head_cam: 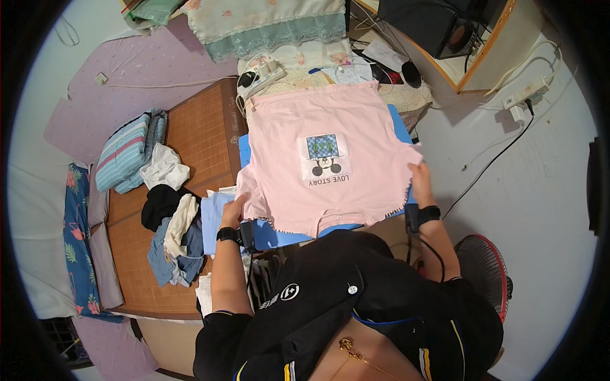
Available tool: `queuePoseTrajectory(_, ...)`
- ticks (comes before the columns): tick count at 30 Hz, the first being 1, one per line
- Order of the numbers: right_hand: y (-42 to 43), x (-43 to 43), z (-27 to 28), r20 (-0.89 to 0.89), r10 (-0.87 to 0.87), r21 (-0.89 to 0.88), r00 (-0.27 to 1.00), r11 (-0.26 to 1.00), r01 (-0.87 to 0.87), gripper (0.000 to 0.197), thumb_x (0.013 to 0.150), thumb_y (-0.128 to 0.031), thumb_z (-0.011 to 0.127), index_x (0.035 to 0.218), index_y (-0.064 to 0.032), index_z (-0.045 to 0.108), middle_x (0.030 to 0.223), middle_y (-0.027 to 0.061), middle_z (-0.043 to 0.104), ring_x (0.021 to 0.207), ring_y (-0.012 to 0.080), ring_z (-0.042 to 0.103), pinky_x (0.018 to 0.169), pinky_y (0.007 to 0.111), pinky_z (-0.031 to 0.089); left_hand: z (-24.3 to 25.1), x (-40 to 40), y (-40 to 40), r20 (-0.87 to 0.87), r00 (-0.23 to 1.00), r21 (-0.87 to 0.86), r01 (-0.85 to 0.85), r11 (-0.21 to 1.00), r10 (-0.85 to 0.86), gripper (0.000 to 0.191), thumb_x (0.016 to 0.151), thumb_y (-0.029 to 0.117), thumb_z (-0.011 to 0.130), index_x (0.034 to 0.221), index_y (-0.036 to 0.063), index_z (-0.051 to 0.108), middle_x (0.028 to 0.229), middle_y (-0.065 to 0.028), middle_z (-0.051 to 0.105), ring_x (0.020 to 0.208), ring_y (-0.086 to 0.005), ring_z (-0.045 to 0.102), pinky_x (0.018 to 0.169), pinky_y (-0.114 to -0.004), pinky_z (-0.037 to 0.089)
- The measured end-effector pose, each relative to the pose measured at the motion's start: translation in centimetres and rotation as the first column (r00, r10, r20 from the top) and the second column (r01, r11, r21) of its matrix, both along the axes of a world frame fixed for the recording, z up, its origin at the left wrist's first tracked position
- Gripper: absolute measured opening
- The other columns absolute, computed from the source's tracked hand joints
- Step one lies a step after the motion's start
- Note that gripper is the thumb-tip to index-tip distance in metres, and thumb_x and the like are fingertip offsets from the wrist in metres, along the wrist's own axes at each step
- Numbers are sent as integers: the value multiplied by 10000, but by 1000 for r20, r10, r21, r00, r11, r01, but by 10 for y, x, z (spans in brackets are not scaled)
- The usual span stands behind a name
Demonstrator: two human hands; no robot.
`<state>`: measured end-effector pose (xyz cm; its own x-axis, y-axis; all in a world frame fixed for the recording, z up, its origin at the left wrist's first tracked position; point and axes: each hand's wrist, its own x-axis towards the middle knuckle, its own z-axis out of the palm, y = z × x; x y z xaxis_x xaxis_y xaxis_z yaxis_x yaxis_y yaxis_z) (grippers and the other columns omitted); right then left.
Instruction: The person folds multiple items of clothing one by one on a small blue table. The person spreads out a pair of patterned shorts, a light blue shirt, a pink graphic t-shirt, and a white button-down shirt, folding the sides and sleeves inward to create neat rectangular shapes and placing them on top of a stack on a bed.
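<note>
A pink T-shirt (pixel 281 133) lies spread flat over a blue board (pixel 281 240), its neckline towards me and its hem at the far side. On its chest is a cartoon-mouse print with lettering, upside down from where I stand. My left hand (pixel 232 212) grips the sleeve on the left side. At the opposite side, my right hand (pixel 422 183) holds the other sleeve near its cuff. Both wrists carry black straps with small cabled boxes. Parts of the board show past the shirt's edges.
Left of the board, a brown mat-topped bed (pixel 200 128) holds a loose clothes pile (pixel 176 238) and a striped folded quilt (pixel 126 150). Folded light-blue cloth (pixel 212 219) sits by my left hand. A power strip (pixel 267 78) lies beyond the shirt; a fan (pixel 483 271) stands at right.
</note>
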<state>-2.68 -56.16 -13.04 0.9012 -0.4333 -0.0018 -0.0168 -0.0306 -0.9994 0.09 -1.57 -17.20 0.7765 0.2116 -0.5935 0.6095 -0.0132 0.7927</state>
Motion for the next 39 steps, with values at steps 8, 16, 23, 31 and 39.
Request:
queuePoseTrajectory(8,69,-2,-31,-171,508,-705,844,535,-465,141,709,-136,613,798,-37,566,1122,158,524,985,304,505,845,352,406,5,4,-2,258,962,19,-100,995,92,325,777,205,621,957,-59,566,841,-69,611,701,-145,580,620,-260,456)
queuePoseTrajectory(16,57,-19,-33,-217,456,-738,863,502,-451,136,700,-173,632,749,-60,573,1154,146,508,1104,321,417,942,372,325,40,13,-11,417,898,510,-101,854,-143,272,785,231,605,807,-33,545,722,-86,587,618,-139,500,548,-296,408)
queuePoseTrajectory(23,53,-26,-37,-167,367,-684,915,625,-376,128,712,-157,624,765,-46,589,1106,141,536,1044,324,454,900,375,352,119,8,-136,239,775,492,422,762,-584,291,780,198,595,964,-20,538,875,-162,619,795,-238,608,657,-337,486)
queuePoseTrajectory(31,53,-25,-42,-144,351,-655,925,667,-355,77,715,-116,607,739,-46,586,1082,138,546,1024,318,467,881,366,364,92,-7,-148,434,506,510,544,666,-745,410,756,227,641,1064,-9,509,1090,-181,534,1038,-334,494,875,-384,409)
queuePoseTrajectory(39,55,-24,-41,-104,337,-682,936,660,-314,71,701,-103,616,735,-52,579,1054,117,553,1004,310,469,866,360,369,45,-31,-122,279,381,869,291,400,-882,325,701,190,638,964,19,553,957,-138,544,952,-310,488,841,-363,412)
